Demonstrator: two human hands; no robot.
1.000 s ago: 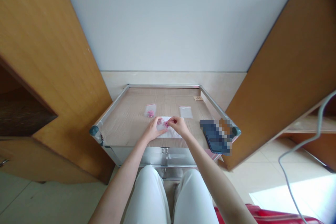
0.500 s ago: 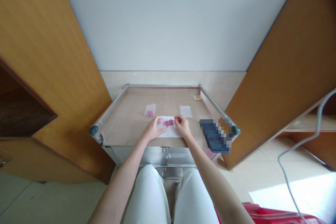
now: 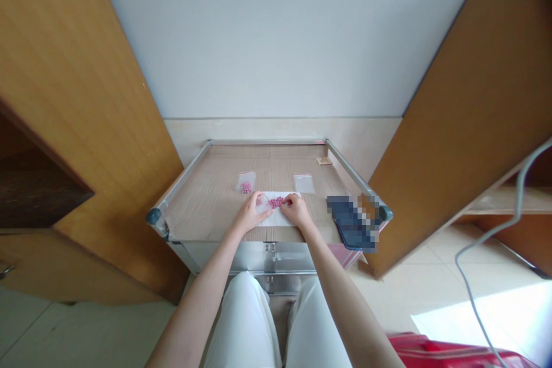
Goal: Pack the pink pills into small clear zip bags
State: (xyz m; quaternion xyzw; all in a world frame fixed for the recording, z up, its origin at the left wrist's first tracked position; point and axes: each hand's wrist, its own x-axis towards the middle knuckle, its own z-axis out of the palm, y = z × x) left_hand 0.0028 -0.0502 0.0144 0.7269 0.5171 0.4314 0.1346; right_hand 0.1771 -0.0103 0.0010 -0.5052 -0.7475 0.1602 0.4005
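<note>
A heap of pink-red beads [image 3: 276,202] lies on a white sheet [image 3: 281,220] near the front of the table. My left hand [image 3: 250,214] grips a small clear plastic bag [image 3: 262,204] at the left of the heap, thumb below and forefinger above. A thin reddish line runs from that forefinger to the beads. At the heap's right edge, my right hand [image 3: 296,210] has its fingertips pinched together; what sits between them is too small to make out. Behind my left hand is another clear bag [image 3: 246,183] with pink beads inside.
A flat clear zip bag [image 3: 304,183] lies behind my right hand. On the right are a dark phone-like object [image 3: 351,224], partly pixelated, and a small tan card [image 3: 324,161] farther back. Metal rails [image 3: 267,141] edge the cardboard-coloured tabletop [image 3: 198,213]; wooden cabinets flank it.
My right hand has moved a little left, its pinched fingertips now at the beads. My left hand stays almost where it was. The view has shifted slightly.
</note>
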